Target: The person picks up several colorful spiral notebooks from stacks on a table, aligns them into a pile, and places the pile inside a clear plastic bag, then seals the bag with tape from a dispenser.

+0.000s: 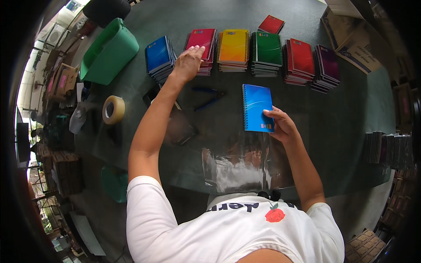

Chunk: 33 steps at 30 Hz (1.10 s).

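Observation:
My right hand [283, 124] grips a blue spiral notebook [256, 105] by its right edge, thumb on the cover, above the dark table. My left arm reaches forward, and my left hand [188, 63] lies with fingers stretched over the near left part of a pink notebook stack [205, 37]. To its left is a blue notebook stack [158, 55]. To its right stand yellow [233, 46], green [266, 48], red [301, 57] and purple [329, 63] stacks. Behind the green one lies a small red notebook [271, 24].
Nippers with dark blue handles [206, 100] and a tape roll [113, 109] lie on the table [333, 131]. Clear plastic film [239, 168] is close to my body. A green bin [109, 55] stands far left, cardboard boxes [359, 48] far right, more notebooks [386, 149] at the right edge.

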{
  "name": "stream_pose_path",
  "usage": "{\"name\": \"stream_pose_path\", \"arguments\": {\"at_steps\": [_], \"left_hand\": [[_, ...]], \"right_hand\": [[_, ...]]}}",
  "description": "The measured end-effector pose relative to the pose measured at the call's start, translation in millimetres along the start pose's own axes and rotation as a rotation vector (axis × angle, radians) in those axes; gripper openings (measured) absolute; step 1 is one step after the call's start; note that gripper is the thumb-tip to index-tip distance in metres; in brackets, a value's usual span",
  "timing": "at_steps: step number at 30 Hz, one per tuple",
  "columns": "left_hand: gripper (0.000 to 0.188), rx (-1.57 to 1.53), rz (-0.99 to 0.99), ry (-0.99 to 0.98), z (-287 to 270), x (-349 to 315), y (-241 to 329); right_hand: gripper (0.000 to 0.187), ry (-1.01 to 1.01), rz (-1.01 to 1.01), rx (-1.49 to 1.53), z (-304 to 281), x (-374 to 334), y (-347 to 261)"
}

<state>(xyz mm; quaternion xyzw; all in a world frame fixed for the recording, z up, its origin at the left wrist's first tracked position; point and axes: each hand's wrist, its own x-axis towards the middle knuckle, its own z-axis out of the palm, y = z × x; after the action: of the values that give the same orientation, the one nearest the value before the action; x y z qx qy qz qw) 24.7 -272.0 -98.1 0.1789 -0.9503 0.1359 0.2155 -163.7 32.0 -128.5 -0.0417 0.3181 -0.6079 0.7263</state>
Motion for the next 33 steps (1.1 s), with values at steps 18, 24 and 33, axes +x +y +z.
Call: {"name": "stream_pose_path", "arguments": {"at_steps": [18, 24, 33], "left_hand": [[0.024, -0.137, -0.050, -0.152, -4.8, -2.4, 0.3], [0.003, -0.097, -0.102, 0.081, -58.2, 23.1, 56.4], [0.019, -0.075, 0.154, 0.352, 10.2, 54.5, 87.5]], "right_hand": [[0.036, 0.037, -0.068, -0.190, 18.9, 1.1, -26.4], [0.036, -0.003, -0.060, 0.009, 18.2, 4.9, -28.1], [0.041, 0.118, -0.071, -0.319, 3.6, 6.0, -12.1]]}}
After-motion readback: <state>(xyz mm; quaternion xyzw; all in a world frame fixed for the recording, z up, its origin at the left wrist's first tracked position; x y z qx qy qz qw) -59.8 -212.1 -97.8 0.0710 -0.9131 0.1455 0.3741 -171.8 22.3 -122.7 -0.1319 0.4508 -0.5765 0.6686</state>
